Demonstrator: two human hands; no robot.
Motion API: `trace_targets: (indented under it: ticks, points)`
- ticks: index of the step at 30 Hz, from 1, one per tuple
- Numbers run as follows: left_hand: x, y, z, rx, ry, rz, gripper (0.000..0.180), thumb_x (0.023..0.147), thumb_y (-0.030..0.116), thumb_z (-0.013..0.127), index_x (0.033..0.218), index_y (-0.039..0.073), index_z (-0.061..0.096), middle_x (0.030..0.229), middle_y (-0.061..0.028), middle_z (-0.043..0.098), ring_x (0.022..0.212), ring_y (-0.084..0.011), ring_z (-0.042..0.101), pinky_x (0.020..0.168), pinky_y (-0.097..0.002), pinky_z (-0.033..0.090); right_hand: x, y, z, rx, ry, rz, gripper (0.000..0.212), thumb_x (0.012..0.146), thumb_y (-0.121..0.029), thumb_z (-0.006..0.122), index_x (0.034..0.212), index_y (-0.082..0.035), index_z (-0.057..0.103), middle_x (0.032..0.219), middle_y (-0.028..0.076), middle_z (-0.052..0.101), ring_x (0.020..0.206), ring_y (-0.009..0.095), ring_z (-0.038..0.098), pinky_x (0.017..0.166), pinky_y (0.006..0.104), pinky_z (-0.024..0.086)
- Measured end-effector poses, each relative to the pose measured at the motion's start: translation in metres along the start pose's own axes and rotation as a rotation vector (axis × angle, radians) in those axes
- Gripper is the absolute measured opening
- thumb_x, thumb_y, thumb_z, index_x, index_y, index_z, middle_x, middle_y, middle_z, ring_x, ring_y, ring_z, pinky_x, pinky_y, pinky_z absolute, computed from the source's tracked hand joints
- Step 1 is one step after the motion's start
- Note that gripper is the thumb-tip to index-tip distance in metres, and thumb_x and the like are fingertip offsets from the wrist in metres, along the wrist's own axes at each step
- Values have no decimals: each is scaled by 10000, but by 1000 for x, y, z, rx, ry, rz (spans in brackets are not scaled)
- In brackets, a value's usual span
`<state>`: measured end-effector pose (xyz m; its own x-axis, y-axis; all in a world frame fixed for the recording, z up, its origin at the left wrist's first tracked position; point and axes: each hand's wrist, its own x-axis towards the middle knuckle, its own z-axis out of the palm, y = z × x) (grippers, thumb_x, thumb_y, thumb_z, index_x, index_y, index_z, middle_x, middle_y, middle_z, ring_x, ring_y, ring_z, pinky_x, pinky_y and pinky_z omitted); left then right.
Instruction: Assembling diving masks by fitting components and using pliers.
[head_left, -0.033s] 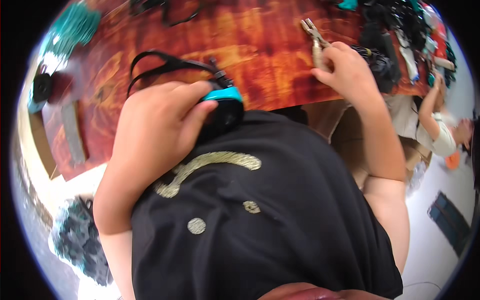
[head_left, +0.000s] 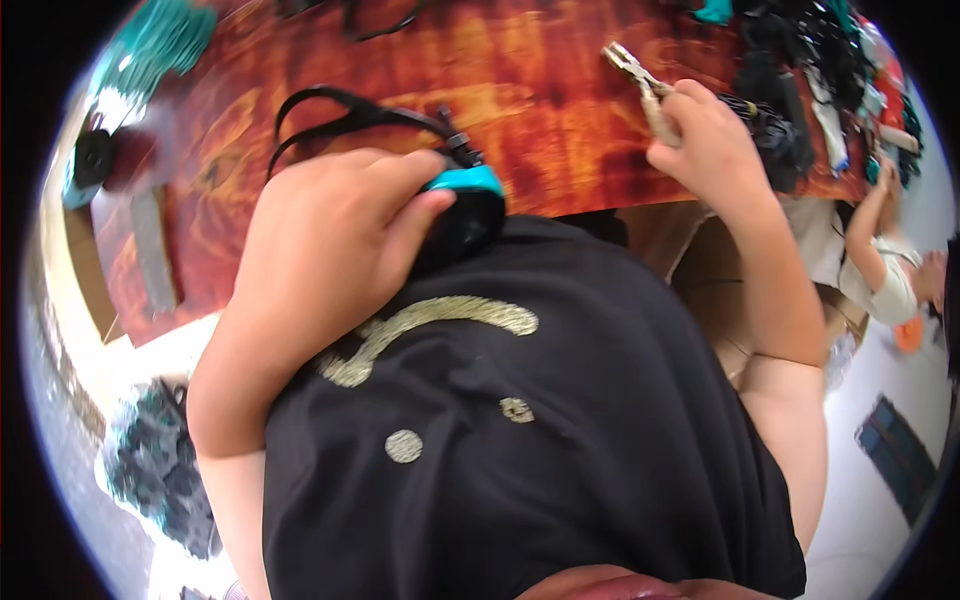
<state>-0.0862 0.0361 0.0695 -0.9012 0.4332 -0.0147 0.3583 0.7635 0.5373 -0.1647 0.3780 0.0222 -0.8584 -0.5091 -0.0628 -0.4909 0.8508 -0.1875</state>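
Black cloth of a T-shirt falls in soft, slack folds across the foreground, marked with a curved, rough-grained gold band and, lower down, a smaller, textured pale disc.

Just above the shirt, at the near edge, is a rounded black-and-turquoise device: a smooth, bulging dark body under a glossy turquoise cap. Its black strap loops away flat and flexible to the left, joined at a dark buckle-like fitting. The left hand grips the device, thumb along its side and fingers over the top; their tips are partly hidden. The pliers, with pale tan handles and metal jaws pointing up and to the left, are held above the surface in the right hand, its fingers curled around the handles.

Beneath lies the counter, reddish brown and shiny, with dark streaks and amber swirls. The pale floor carries a dark panel, and a person in a light top is at the far right. A ribbed teal stack sits at the upper left, black cables beside the right hand, a long grey bar at the left end, and a black roll near it.
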Motion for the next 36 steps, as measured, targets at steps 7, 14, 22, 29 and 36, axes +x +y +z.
trace_targets:
  ticks: [7, 14, 22, 29, 36]
  points:
    - [6, 6, 1, 139, -60, 69, 162, 897, 170, 672, 1023, 67, 668, 751, -87, 646, 724, -316, 632, 653, -416, 481, 7, -63, -58, 582, -453, -216, 265, 684, 15, 614, 949, 13, 606, 1221, 173, 603, 971, 371, 604, 855, 384, 502]
    - [10, 13, 0, 272, -123, 100, 163, 905, 182, 665, 1022, 69, 655, 739, -78, 599, 673, -310, 589, 631, -414, 460, 30, -84, -92, 125, -400, -486, 321, 631, -26, 644, 951, -7, 626, 1294, 200, 536, 1156, 377, 523, 1003, 439, 438]
    - [17, 8, 6, 350, -34, 287, 140, 893, 179, 629, 816, 64, 609, 656, -48, 598, 607, -216, 625, 592, -358, 470, 38, -116, -106, -129, -341, -527, 511, 635, -101, 735, 1123, -52, 592, 1126, 145, 541, 1045, 308, 512, 896, 411, 435]
    - [16, 5, 8, 374, -30, 311, 173, 906, 200, 628, 796, 72, 588, 663, -50, 592, 594, -217, 605, 595, -361, 460, 41, -111, -100, -292, -509, -512, 644, 678, -122, 776, 1287, -66, 575, 1054, 94, 543, 1049, 274, 527, 909, 387, 443]
    - [11, -8, 1, 109, 73, 144, 195, 896, 236, 676, 959, 57, 631, 777, -101, 612, 734, -324, 613, 684, -420, 489, 43, -60, -53, 244, -403, -406, 503, 829, -123, 680, 1324, -125, 595, 1080, 105, 600, 1092, 312, 572, 942, 429, 476]
